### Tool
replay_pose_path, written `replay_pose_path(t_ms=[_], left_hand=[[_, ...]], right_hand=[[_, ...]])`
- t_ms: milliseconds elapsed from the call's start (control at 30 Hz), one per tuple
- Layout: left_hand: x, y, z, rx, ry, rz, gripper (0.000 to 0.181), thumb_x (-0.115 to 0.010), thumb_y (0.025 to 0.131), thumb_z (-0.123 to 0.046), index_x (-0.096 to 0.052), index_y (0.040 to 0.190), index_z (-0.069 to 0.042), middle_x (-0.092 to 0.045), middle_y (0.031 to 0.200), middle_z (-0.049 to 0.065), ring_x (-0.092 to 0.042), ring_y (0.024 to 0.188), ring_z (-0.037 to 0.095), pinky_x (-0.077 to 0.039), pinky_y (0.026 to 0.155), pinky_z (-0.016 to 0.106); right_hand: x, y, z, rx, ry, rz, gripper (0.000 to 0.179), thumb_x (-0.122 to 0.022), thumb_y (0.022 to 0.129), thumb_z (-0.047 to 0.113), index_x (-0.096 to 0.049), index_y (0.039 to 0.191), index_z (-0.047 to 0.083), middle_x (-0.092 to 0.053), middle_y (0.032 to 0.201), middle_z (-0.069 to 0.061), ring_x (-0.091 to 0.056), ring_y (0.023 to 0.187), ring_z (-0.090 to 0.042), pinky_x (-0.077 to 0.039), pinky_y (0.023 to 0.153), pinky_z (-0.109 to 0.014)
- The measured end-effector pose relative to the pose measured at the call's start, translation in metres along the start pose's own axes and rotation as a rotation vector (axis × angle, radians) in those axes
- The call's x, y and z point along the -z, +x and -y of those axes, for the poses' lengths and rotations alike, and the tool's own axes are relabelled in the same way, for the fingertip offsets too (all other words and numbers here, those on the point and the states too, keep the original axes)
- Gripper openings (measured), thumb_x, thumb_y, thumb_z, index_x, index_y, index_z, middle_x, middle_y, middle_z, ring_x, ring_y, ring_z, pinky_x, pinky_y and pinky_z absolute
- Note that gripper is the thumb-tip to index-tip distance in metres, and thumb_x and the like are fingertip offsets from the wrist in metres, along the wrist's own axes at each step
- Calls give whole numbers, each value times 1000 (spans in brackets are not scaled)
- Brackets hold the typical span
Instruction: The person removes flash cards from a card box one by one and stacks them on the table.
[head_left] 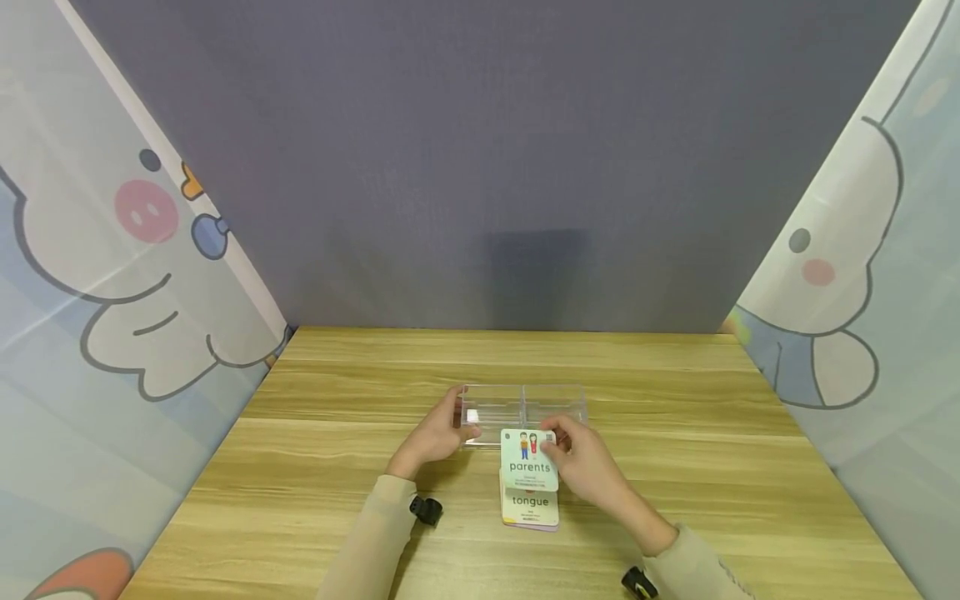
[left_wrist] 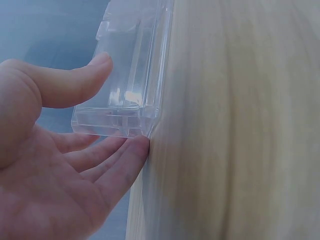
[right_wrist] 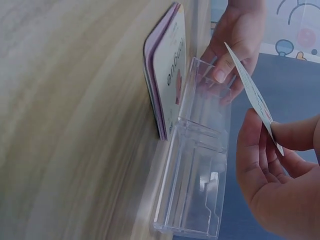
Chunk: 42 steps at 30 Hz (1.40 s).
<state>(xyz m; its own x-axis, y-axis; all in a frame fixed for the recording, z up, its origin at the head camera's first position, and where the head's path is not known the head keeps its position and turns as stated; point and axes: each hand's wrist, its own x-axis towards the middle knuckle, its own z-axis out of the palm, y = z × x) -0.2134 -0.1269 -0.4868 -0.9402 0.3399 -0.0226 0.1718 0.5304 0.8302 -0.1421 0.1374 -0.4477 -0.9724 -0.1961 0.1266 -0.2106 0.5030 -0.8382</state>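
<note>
My right hand (head_left: 588, 467) pinches a picture flashcard (head_left: 528, 460) reading "parents" between thumb and fingers by its right edge. In the right wrist view, this card (right_wrist: 255, 97) is seen nearly edge-on, raised off the table. Below it in the head view, a small stack of flashcards (head_left: 530, 508) lies on the table with "tongue" on top. A clear plastic box (head_left: 522, 400) with two compartments stands behind the cards. My left hand (head_left: 437, 429) holds the box's left end, its thumb across the front and the other fingers against the end wall (left_wrist: 107, 121).
The wood-grain table (head_left: 337, 392) meets a dark grey panel (head_left: 517, 167) at the back. Cartoon-printed curtains (head_left: 67, 333) hang on both sides. Black bands (head_left: 426, 510) show near both wrists.
</note>
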Motion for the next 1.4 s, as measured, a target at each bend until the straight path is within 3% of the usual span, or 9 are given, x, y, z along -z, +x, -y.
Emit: replay_pose_path(t_ms=[833, 1167, 1400], left_hand=[[0, 0, 1, -3, 11, 0, 80, -70, 97, -19, -22, 158, -1, -50, 140, 24, -51, 128, 40, -44, 105, 57], [0, 0, 1, -2, 4, -1, 80, -71, 97, -18, -22, 158, 0, -49, 141, 26, -50, 129, 41, -44, 105, 57], [-1, 1, 1, 0, 15, -4, 80, -71, 96, -17, -23, 158, -1, -50, 139, 24, -51, 127, 40, -44, 105, 56]], right_hand=[[-4, -6, -13, 15, -16, 90, 18, -69, 91, -4, -67, 108, 3, -56, 80, 0, -51, 65, -11, -42, 53, -21], [-6, -11, -19, 3, 34, 174, 19, -66, 94, -4, -63, 113, -3, -53, 83, -5, -55, 64, -14, -56, 49, -34], [-7, -12, -21, 34, -41, 181, 22, -67, 93, -4, -64, 114, -4, -53, 79, -2, -52, 61, -9, -52, 47, -25]])
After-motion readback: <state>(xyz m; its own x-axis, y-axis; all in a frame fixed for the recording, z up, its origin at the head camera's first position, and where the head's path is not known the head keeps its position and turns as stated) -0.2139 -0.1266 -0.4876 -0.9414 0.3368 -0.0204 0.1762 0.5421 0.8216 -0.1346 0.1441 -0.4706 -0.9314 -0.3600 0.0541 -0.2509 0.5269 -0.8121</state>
